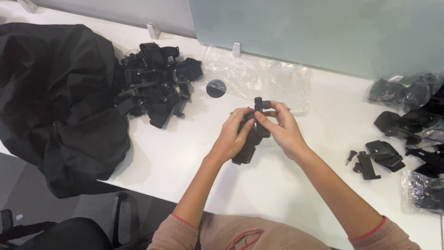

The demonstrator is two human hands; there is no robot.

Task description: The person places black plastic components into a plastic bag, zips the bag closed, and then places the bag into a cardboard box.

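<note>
Gripping black jointed plastic mount point(252, 134)

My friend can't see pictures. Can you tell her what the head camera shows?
Two hands, the left hand and right hand, hold a small black plastic mount together above a white table. A heap of black straps and a big black bag lie to the left.

Bag point(55, 106) far left; strap pile point(157, 83) beside it; mount parts point(377, 157) right.
</note>
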